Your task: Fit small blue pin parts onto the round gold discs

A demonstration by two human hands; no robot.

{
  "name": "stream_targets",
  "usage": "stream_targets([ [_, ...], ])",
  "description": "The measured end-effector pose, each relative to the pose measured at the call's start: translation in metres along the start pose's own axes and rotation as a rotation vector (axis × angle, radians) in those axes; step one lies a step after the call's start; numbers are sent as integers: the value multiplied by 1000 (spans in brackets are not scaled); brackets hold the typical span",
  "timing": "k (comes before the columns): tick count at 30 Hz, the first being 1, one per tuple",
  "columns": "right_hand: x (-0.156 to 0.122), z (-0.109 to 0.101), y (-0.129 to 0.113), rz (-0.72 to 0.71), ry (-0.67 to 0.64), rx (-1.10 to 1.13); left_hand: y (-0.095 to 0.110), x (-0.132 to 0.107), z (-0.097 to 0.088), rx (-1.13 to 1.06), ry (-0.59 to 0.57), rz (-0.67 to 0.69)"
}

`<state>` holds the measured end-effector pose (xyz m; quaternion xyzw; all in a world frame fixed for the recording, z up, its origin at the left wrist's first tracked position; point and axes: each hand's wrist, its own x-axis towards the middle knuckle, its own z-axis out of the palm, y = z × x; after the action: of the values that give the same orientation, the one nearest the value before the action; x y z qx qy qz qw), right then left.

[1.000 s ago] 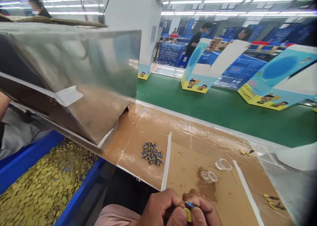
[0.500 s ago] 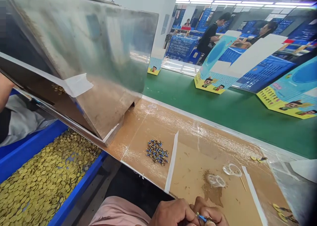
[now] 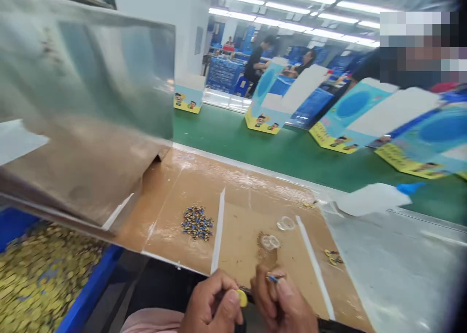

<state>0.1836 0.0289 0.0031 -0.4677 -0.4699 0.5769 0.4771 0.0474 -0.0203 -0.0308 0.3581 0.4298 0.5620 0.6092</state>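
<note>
My left hand (image 3: 213,304) pinches a flat gold disc (image 3: 241,298) at the bottom of the view. My right hand (image 3: 282,301) holds a small blue part (image 3: 273,277) between finger and thumb, close to the disc but not touching it. Ahead of my hands, a heap of small blue-and-gold parts (image 3: 197,223) lies on the brown cardboard work surface (image 3: 237,231). Two clear plastic cups (image 3: 270,242) stand near my right hand. A few finished-looking gold pieces (image 3: 332,257) lie further right.
A blue bin (image 3: 87,289) full of gold discs sits at lower left, under a steel chute (image 3: 83,90). A white squeeze bottle (image 3: 372,199) with a blue cap lies at right. Behind run a green conveyor belt (image 3: 237,138), printed boxes and co-workers.
The view has swung right. My hands have drawn slightly apart, with the disc in the left and the blue part in the right, where they were together before.
</note>
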Motion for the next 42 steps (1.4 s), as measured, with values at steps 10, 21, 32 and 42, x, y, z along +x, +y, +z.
stream_targets([
  [10, -5, -1, 3, -37, -58, -40, 7, 10, -2, -36, 85, -82],
  [21, -7, -21, 2, -77, 49, -238, 9, 11, -3, 38, 106, -91],
  [32, 55, -86, -22, -196, 134, -967, -39, 45, 5, 590, -20, 271],
  [42, 81, -93, -22, -116, 81, -1167, -47, 66, 9, 802, -27, 518],
])
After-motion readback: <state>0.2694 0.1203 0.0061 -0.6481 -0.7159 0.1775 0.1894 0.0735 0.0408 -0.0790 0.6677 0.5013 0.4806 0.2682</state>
